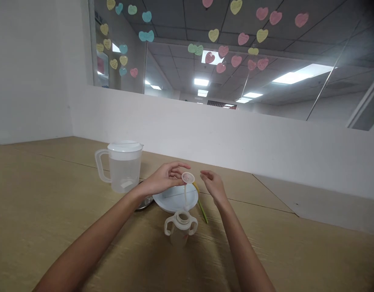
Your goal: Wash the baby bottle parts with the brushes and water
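Now the left hand (165, 178) grasps a round translucent cap (188, 177) at its edge, its thin straw (184, 195) pointing straight down above a white plate (187, 201). The right hand (213, 186) stays empty just beside it, fingers loosely curled.

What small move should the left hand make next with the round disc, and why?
Probably it should bring the round disc toward the two-handled cup: the left hand holds the disc with its thin tube hanging down, and the cup's mouth is open.
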Action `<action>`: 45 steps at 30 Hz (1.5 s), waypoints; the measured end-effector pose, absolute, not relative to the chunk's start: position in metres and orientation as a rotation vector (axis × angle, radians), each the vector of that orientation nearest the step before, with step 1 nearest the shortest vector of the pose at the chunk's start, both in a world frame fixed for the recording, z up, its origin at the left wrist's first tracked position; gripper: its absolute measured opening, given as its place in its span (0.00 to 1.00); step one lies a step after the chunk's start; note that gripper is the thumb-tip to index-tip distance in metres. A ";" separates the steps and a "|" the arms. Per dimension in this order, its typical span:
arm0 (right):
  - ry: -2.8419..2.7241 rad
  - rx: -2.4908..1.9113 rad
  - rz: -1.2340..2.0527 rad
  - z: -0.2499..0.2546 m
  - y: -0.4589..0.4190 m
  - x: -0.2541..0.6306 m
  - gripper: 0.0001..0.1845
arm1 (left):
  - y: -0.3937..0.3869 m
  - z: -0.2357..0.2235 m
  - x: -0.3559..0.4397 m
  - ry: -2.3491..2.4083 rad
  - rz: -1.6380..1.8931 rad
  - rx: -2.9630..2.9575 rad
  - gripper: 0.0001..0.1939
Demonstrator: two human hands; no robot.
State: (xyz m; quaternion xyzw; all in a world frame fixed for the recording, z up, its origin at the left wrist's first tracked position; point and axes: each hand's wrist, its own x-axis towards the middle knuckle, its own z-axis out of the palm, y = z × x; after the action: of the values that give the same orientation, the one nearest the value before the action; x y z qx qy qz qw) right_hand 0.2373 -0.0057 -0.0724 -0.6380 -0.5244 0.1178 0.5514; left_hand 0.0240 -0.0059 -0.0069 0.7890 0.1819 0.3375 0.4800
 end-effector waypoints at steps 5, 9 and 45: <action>-1.293 -1.333 0.309 -0.032 -0.040 0.220 0.17 | -0.017 -0.007 0.026 0.392 0.755 1.939 0.23; -1.409 -1.263 0.387 -0.010 -0.071 0.206 0.16 | -0.022 -0.008 0.027 0.386 0.722 1.943 0.22; -2.279 -2.104 -0.031 -0.023 -0.089 0.153 0.19 | 0.046 -0.005 -0.040 0.998 0.287 2.459 0.15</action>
State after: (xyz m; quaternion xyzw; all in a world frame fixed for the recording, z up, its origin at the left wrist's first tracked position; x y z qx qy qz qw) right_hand 0.1534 -0.0887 -0.0230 -0.6781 -0.7347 -0.0101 0.0198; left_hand -0.0403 0.0456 -0.0050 0.8957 0.3636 0.1044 0.2338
